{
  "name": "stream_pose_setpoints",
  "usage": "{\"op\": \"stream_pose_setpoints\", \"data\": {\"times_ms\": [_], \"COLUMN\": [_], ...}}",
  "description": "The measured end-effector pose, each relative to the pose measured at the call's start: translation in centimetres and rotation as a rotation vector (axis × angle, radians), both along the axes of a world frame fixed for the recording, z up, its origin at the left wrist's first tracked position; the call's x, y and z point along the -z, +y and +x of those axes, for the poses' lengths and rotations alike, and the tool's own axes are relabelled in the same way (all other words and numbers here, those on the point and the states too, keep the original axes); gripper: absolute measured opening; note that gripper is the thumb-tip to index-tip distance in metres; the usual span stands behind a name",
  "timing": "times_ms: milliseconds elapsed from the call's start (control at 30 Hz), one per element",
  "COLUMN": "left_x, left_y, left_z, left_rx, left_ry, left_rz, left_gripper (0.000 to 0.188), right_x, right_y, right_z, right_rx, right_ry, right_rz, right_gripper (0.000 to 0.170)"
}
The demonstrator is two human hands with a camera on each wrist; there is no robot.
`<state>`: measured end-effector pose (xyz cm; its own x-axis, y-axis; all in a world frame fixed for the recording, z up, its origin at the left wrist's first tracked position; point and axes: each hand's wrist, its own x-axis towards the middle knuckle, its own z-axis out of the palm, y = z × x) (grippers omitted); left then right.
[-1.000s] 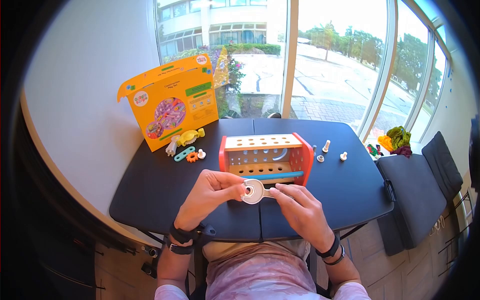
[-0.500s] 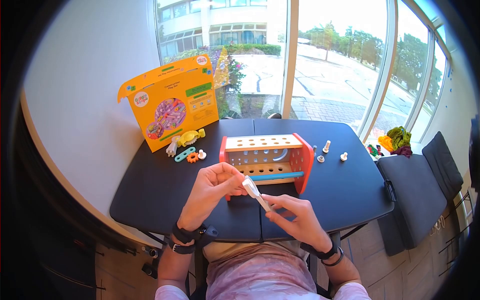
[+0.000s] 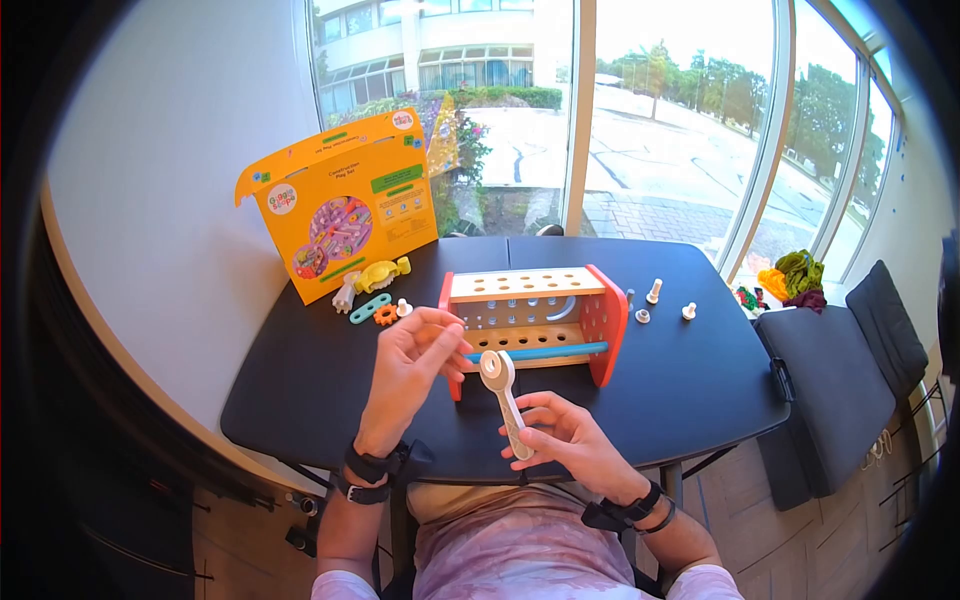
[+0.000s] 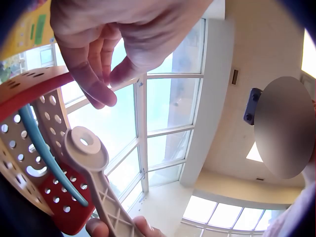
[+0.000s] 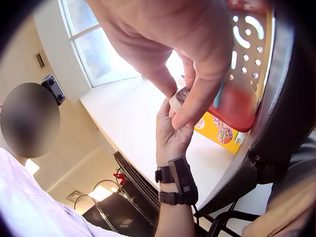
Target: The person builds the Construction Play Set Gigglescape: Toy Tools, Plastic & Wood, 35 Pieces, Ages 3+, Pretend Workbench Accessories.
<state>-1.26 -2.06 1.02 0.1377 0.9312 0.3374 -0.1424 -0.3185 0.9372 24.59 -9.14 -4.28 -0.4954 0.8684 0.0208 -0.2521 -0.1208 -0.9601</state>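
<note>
My right hand (image 3: 575, 445) holds a whitish toy wrench (image 3: 508, 408) by its handle, head upward. A pale ring-shaped piece (image 4: 91, 139) with a hole sits on the wrench's round head in the left wrist view. My left hand (image 3: 408, 365) hovers just left of that head, fingers bent loosely, thumb near the fingertips with nothing between them. Behind both hands stands a toy toolbox (image 3: 520, 285) with red ends, holed panels and a blue bar (image 3: 555, 353). In the right wrist view my right fingers cover most of the wrench.
Right of the toolbox stand a white bolt (image 3: 654, 291), another bolt (image 3: 688, 312) and a nut (image 3: 642, 317). At the left lie a yellow toy piece (image 3: 382, 273), a teal strip (image 3: 369, 308) and an orange gear (image 3: 385, 315), before an orange carton (image 3: 345, 205).
My left hand has let go of the wrench's head and drawn back to the left. My right hand has lowered and turned the wrench from sideways to nearly upright.
</note>
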Motion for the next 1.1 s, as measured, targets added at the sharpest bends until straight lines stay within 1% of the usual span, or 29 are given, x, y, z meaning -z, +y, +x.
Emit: {"op": "stream_pose_setpoints", "data": {"times_ms": [133, 167, 267, 367, 467, 567, 667, 767, 867, 1100], "left_x": [0.6, 0.8, 2.4, 3.3, 3.4, 3.5, 3.1, 3.4, 2.8, 2.0], "left_y": [1.2, 1.5, 3.0, 3.5, 3.5, 3.6, 3.3, 3.7, 3.5, 4.0], "left_z": [-0.5, -0.6, -0.8, -0.9, -1.0, -1.1, -0.7, 0.1, 0.9, 2.3], "left_rx": [-0.207, -0.242, -0.341, -0.315, -0.242, -0.247, -0.224, -0.207, -0.175, -0.129], "left_ry": [-0.004, 0.018, 0.094, 0.170, 0.250, 0.278, 0.277, 0.180, 0.162, 0.254], "left_rz": [0.166, 0.170, 0.232, 0.218, 0.216, 0.234, 0.211, 0.210, 0.211, 0.246], "left_gripper": [0.015, 0.022, 0.029, 0.035, 0.039, 0.039, 0.039, 0.035, 0.035, 0.036], "right_x": [0.2, 0.4, 1.0, 2.0, 2.0, 1.9, 1.9, 2.6, 2.8, 3.2], "right_y": [-0.2, -0.2, -0.3, -0.2, 0.0, 0.4, 1.4, 2.6, 3.7, 6.1], "right_z": [-0.2, -0.3, -0.5, -0.7, -0.7, -1.0, -1.1, -1.1, -0.9, -0.6], "right_rx": [-0.020, -0.026, -0.044, -0.052, -0.034, -0.001, 0.021, 0.037, 0.056, 0.108], "right_ry": [-0.010, -0.015, -0.023, -0.014, -0.024, -0.018, -0.005, 0.015, 0.018, 0.010], "right_rz": [-0.073, -0.089, -0.144, -0.190, -0.211, -0.205, -0.199, -0.190, -0.186, -0.128], "right_gripper": [0.043, 0.043, 0.044, 0.047, 0.048, 0.051, 0.053, 0.054, 0.054, 0.049]}}
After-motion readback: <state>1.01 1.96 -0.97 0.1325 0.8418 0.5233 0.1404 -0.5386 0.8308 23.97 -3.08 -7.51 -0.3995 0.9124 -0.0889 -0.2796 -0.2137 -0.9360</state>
